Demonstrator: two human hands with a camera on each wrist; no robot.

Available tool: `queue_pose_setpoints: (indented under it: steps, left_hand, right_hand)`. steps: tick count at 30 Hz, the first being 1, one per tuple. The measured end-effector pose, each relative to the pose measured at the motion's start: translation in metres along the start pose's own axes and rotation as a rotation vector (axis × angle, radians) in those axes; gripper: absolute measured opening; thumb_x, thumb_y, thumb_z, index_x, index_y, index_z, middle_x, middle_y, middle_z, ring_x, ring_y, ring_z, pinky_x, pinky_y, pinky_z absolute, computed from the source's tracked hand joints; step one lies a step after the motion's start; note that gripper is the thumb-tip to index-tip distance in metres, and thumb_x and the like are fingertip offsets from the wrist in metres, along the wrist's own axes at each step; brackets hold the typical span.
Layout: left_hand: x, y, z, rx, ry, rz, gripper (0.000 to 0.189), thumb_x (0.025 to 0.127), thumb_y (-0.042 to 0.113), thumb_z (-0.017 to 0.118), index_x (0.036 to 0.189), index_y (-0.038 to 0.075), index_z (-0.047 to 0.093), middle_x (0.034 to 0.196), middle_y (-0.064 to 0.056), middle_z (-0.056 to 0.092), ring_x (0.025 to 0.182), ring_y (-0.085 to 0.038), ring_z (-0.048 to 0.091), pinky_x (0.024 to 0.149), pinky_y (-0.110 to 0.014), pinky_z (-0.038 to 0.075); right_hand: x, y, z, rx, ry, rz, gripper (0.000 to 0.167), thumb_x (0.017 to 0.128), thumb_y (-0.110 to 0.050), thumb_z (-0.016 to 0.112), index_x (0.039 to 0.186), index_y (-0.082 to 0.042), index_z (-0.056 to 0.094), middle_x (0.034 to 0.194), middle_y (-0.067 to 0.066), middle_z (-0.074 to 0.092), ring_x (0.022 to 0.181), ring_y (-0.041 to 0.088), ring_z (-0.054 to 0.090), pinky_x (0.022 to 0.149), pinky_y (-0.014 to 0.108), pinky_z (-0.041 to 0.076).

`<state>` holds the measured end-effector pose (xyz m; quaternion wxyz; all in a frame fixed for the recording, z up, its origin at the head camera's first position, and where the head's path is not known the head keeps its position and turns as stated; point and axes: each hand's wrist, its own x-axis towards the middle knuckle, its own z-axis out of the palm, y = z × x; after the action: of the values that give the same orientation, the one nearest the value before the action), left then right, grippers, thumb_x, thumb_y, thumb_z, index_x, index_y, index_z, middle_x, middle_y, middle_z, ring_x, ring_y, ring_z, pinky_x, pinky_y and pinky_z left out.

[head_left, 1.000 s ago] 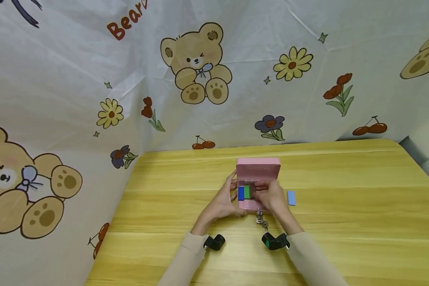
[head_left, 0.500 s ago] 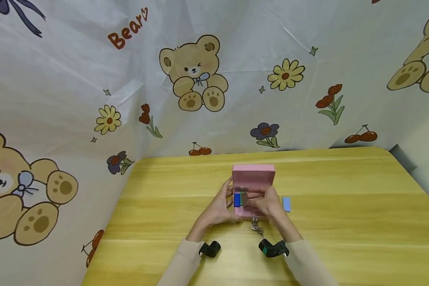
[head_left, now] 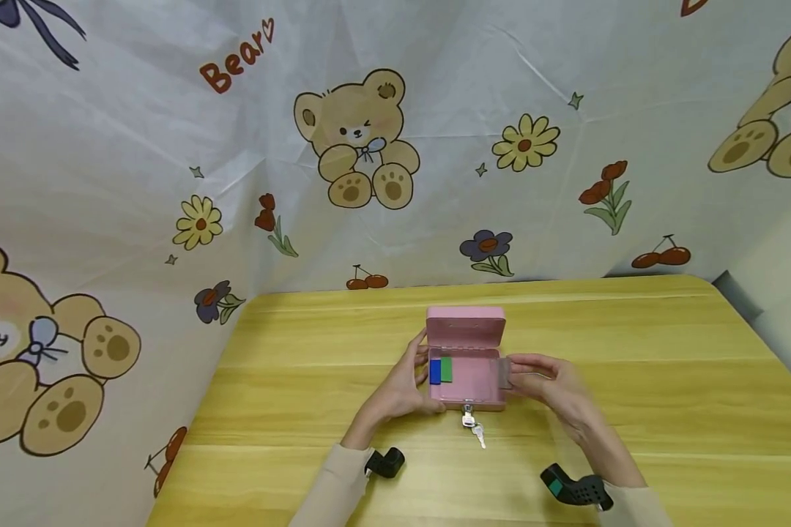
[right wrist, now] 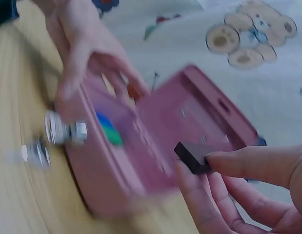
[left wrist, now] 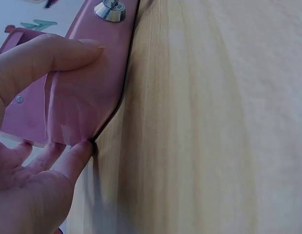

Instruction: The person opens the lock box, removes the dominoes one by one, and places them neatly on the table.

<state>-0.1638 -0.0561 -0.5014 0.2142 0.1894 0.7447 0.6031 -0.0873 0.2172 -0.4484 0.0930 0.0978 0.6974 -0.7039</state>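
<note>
A pink metal cash box (head_left: 474, 380) stands on the table with its lid (head_left: 465, 327) raised. Inside, against the left wall, a blue block (head_left: 435, 372) and a green block (head_left: 446, 369) lie side by side. My left hand (head_left: 400, 384) grips the box's left end, thumb on the front face and fingers around the side. Just past the box's right wall, my right hand (head_left: 556, 384) pinches a small dark brown block (right wrist: 193, 158) between thumb and fingers. A key (head_left: 477, 433) hangs from the lock (head_left: 468, 416) at the front.
The wooden table (head_left: 329, 322) reaches back to a white cloth (head_left: 448, 219) printed with bears and flowers. Black wrist cameras sit on both forearms, the left one (head_left: 385, 462) and the right one (head_left: 576, 488).
My right hand has lifted the brown block out of the box and moved right, over where a light blue block lay in view. The left hand keeps its grip on the box.
</note>
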Motion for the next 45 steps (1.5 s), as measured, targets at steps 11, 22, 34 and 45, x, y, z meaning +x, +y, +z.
queue_pose_setpoints:
  steps: [11,22,34,45]
  left_hand:
    - [-0.005,-0.001,-0.005,0.000,0.008,-0.016,0.143,0.060,-0.019,0.089,0.169,0.025,0.007,0.162,-0.012,0.033,0.151,-0.033,0.034,0.122,-0.038,0.038]
    - [-0.003,0.000,-0.004,-0.019,0.004,0.017,0.141,0.061,-0.020,0.087,0.169,0.025,0.007,0.160,-0.014,0.033,0.150,-0.034,0.033,0.122,-0.038,0.038]
    - [-0.001,-0.001,-0.001,-0.028,-0.004,0.010,0.143,0.061,-0.020,0.088,0.169,0.027,0.007,0.159,-0.010,0.035,0.149,-0.030,0.035,0.121,-0.034,0.038]
    - [-0.002,0.000,0.000,-0.022,-0.005,0.021,0.140,0.063,-0.019,0.087,0.169,0.026,0.007,0.159,-0.011,0.034,0.149,-0.030,0.035,0.121,-0.032,0.039]
  right_hand:
    - [0.009,0.026,-0.051,-0.266,0.142,0.051,0.043,0.099,0.003,0.065,0.135,0.022,0.053,0.104,0.012,0.072,0.082,0.006,0.069,0.074,0.025,0.065]
    - [0.024,0.013,-0.038,-0.371,0.116,0.073,0.038,0.097,0.006,0.065,0.129,0.024,0.056,0.104,0.023,0.070,0.080,0.014,0.069,0.070,0.026,0.065]
    - [0.010,0.009,-0.024,-0.653,0.217,-0.083,0.036,0.098,-0.006,0.063,0.126,0.017,0.062,0.105,0.027,0.070,0.089,0.033,0.071,0.063,0.024,0.059]
    - [0.016,-0.004,0.054,-0.604,0.092,-0.234,0.029,0.097,0.000,0.066,0.125,0.007,0.069,0.112,0.022,0.073,0.099,0.031,0.070,0.075,0.032,0.063]
